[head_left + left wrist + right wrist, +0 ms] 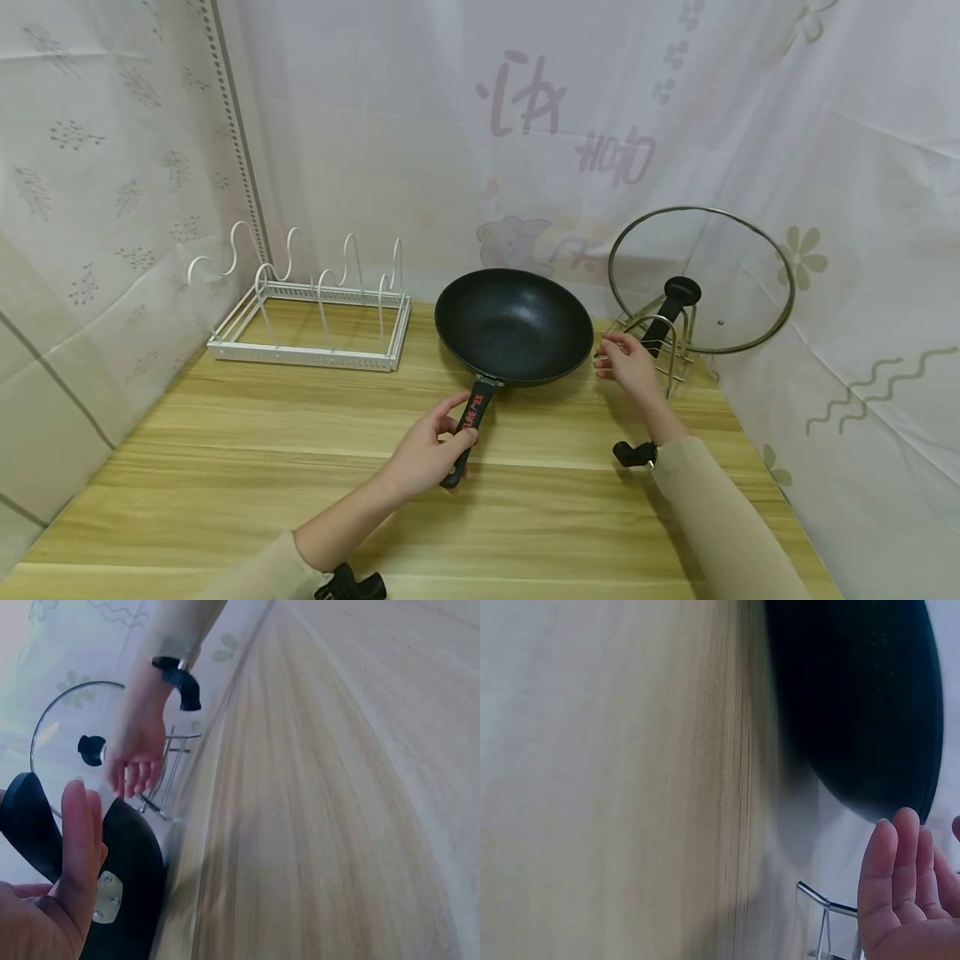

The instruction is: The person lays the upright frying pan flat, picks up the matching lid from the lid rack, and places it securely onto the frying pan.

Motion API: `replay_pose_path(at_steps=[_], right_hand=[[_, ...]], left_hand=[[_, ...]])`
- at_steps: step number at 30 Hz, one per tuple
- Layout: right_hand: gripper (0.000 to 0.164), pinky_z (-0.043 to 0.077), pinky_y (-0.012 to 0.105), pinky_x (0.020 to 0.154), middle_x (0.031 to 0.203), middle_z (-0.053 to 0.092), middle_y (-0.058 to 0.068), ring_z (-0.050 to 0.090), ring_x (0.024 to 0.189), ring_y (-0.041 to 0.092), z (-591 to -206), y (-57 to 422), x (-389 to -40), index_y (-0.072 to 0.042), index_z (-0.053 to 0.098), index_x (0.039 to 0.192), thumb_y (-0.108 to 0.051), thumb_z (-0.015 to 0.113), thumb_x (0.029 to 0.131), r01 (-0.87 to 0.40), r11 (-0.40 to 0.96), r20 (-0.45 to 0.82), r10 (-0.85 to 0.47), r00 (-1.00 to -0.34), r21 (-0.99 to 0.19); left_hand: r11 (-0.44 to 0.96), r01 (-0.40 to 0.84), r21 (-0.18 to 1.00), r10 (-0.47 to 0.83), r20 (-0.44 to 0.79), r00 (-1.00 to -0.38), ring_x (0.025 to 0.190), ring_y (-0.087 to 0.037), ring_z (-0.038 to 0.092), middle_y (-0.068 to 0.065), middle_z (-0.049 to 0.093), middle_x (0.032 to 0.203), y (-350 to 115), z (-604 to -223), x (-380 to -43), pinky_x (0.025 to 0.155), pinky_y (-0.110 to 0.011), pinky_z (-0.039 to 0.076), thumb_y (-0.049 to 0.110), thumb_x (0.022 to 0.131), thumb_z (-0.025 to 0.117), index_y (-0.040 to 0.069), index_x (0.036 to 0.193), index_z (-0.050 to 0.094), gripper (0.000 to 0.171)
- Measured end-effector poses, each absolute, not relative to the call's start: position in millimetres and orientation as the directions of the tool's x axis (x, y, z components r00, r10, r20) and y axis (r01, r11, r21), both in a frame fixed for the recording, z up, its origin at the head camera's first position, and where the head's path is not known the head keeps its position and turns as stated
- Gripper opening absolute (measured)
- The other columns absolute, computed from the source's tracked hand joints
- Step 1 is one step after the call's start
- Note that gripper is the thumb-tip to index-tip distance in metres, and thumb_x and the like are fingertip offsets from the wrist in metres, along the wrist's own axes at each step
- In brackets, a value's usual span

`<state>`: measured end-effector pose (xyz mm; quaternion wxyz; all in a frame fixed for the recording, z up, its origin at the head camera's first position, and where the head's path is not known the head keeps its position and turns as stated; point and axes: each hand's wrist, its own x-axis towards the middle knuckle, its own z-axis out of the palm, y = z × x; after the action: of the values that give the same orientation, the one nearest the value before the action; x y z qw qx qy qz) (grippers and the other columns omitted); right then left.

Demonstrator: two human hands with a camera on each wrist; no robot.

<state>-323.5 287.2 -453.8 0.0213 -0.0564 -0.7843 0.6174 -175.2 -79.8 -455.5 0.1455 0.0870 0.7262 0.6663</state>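
Observation:
A black wok (513,325) with a long black handle (472,417) bearing red lettering is at the middle of the table, its bowl facing up. My left hand (431,450) grips that handle, thumb on top and fingers around the far side. In the left wrist view, the handle's metal bracket (107,898) shows beyond the fingers. My right hand (628,364) is at the wok's right side, fingertips close by the rim. Its fingers (906,859) look nearly straight in the right wrist view, the thumb apart from them.
Right of the wok, a glass lid (727,275) with a black knob leans in a small wire stand (675,350). A white dish-rack-like frame (300,357) with curved uprights stands at the left back. Patterned cloth (420,125) hangs behind the wooden table (225,467).

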Motion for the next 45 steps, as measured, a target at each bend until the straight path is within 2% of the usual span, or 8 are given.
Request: replay_pose_path(at_steps=[6,12,16,19,23,30,37,45], right_hand=[[0.055,0.066,0.026,0.075,0.116,0.067,0.011,0.073,0.08,0.011,-456.7,284.1,-340.0,-0.003,0.047,0.163,-0.027,0.057,0.114,0.085,0.207,-0.059,0.13,-0.99,-0.975],[0.055,0.067,0.031,0.08,0.113,0.065,0.004,0.07,0.078,0.008,-459.6,285.0,-350.6,-0.009,0.048,0.165,-0.027,0.057,0.114,0.089,0.17,-0.063,0.154,-0.986,-0.981],[0.052,0.065,0.027,0.076,0.115,0.067,0.006,0.068,0.076,0.007,-460.9,283.0,-354.8,-0.01,0.05,0.164,-0.026,0.056,0.114,0.088,0.139,-0.066,0.155,-0.986,-0.986],[0.051,0.063,0.023,0.071,0.115,0.068,0.007,0.066,0.074,0.006,-461.3,280.0,-357.5,-0.01,0.051,0.163,-0.023,0.056,0.114,0.095,0.103,-0.078,0.157,-0.985,-0.99],[0.046,0.06,0.023,0.068,0.107,0.069,0.002,0.064,0.07,0.007,-463.1,277.9,-360.7,-0.009,0.055,0.158,-0.018,0.056,0.113,0.101,0.044,-0.093,0.162,-0.982,-0.994],[0.047,0.058,0.025,0.069,0.1,0.069,-0.001,0.064,0.068,0.008,-459.4,276.2,-362.2,-0.009,0.054,0.159,-0.017,0.057,0.113,0.138,-0.026,-0.14,0.139,-0.98,-0.99],[0.05,0.058,0.03,0.075,0.091,0.069,-0.002,0.067,0.071,0.011,-446.7,274.5,-358.2,-0.001,0.046,0.162,-0.01,0.054,0.113,0.156,-0.13,-0.167,0.08,-0.983,-0.979],[0.05,0.053,0.028,0.069,0.089,0.066,-0.002,0.063,0.072,0.012,-456.0,276.5,-363.3,-0.001,0.046,0.162,-0.008,0.053,0.113,0.139,-0.167,-0.154,0.081,-0.985,-0.976]], left_hand=[[0.094,-0.074,0.993,0.312,-0.1,-0.945,0.061,-0.023,0.068,-0.028,0.067,0.12,-75.2,-458.1,-173.2,0.05,-0.037,0.059,0.017,0.109,0.063,0.022,0.17,0.04,0.065],[0.106,-0.062,0.992,0.3,-0.091,-0.949,0.055,-0.02,0.064,-0.026,0.068,0.116,-74.3,-457.9,-174.0,0.046,-0.035,0.055,0.015,0.108,0.064,0.022,0.168,0.044,0.064],[0.112,-0.062,0.992,0.297,-0.092,-0.951,0.049,-0.018,0.058,-0.024,0.068,0.113,-74.4,-456.5,-173.6,0.044,-0.034,0.051,0.016,0.107,0.065,0.021,0.167,0.044,0.064],[0.111,-0.061,0.992,0.299,-0.092,-0.95,0.049,-0.018,0.056,-0.023,0.068,0.112,-74.4,-455.4,-173.0,0.043,-0.032,0.049,0.017,0.107,0.066,0.02,0.168,0.044,0.065],[0.116,-0.052,0.992,0.3,-0.085,-0.95,0.048,-0.017,0.054,-0.021,0.069,0.112,-74.4,-454.5,-172.9,0.042,-0.03,0.048,0.018,0.107,0.066,0.019,0.168,0.043,0.066],[0.14,-0.051,0.989,0.289,-0.09,-0.953,0.047,-0.016,0.052,-0.026,0.069,0.114,-74.3,-456.6,-174.1,0.042,-0.031,0.049,0.018,0.106,0.065,0.021,0.168,0.045,0.065],[0.135,-0.045,0.99,0.296,-0.083,-0.951,0.048,-0.016,0.052,-0.024,0.069,0.113,-74.4,-454.7,-174.9,0.042,-0.032,0.049,0.017,0.106,0.065,0.018,0.169,0.043,0.067],[0.134,-0.043,0.99,0.305,-0.082,-0.949,0.049,-0.016,0.051,-0.021,0.069,0.113,-75.3,-452.4,-173.9,0.042,-0.032,0.047,0.018,0.106,0.066,0.017,0.17,0.042,0.068]])
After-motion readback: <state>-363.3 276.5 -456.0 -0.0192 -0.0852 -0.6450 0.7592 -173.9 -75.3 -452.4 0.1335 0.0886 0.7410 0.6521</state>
